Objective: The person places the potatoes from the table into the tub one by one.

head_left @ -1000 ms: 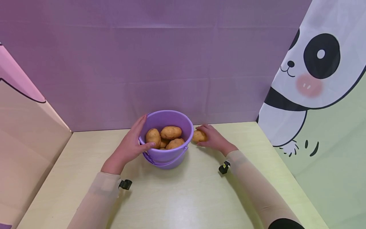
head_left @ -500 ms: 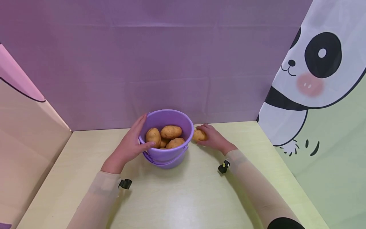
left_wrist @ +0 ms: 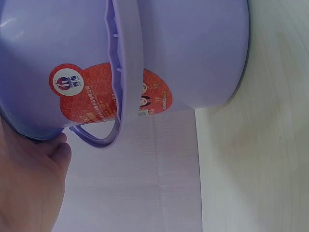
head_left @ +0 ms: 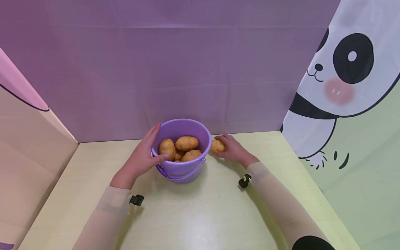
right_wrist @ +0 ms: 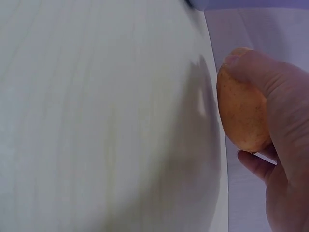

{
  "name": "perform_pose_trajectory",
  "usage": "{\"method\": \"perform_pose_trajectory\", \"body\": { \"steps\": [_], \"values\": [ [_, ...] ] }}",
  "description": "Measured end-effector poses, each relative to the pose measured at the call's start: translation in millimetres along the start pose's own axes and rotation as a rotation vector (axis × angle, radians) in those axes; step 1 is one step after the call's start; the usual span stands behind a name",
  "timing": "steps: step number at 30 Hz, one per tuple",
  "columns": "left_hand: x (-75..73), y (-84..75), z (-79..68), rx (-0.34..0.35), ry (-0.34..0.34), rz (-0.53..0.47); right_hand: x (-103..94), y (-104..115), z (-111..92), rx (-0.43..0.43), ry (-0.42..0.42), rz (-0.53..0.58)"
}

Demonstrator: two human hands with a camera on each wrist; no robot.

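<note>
A purple bucket (head_left: 182, 173) stands upright on the table with several potatoes (head_left: 186, 143) inside. My left hand (head_left: 139, 161) grips its left rim, thumb over the near edge and fingers along the outside. In the left wrist view, the fingers (left_wrist: 53, 150) meet the rim, and a red label (left_wrist: 89, 96) shows on the bucket's side behind the hanging handle (left_wrist: 129, 58). Just right of the bucket, my right hand (head_left: 235, 151) holds another potato (head_left: 217, 146) between thumb and fingers. The right wrist view shows this potato (right_wrist: 244, 113) with its shadow on the table.
The pale wooden table (head_left: 193, 215) ends at a purple fabric backdrop (head_left: 181, 69) close behind the bucket. A panel with a panda print (head_left: 340, 100) slants along the right side, and a pale panel (head_left: 31, 156) along the left.
The view has tipped very slightly. Both hands, the bucket and the potato keep their places.
</note>
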State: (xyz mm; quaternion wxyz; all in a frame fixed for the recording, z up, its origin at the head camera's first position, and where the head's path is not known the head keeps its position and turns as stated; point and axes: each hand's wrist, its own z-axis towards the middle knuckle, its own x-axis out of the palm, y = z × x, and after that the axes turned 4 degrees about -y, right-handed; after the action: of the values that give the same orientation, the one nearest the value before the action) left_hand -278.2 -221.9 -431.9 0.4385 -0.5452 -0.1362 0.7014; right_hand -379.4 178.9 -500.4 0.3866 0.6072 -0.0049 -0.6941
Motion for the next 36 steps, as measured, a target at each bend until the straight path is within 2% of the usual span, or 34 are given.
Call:
{"method": "perform_pose_trajectory", "body": {
  "steps": [15,27,36],
  "values": [
    [0.6,0.1,-0.3,0.004,-0.003,-0.007,-15.3,6.9,-1.3,0.0,-0.034,0.051],
    [1.2,1.8,-0.7,0.007,-0.009,-0.009,-31.7,13.9,-1.6,-0.037,-0.044,0.098],
    [1.1,1.4,-0.5,0.002,-0.004,-0.014,-54.3,25.1,-0.5,-0.045,-0.041,0.085]
  ]
}}
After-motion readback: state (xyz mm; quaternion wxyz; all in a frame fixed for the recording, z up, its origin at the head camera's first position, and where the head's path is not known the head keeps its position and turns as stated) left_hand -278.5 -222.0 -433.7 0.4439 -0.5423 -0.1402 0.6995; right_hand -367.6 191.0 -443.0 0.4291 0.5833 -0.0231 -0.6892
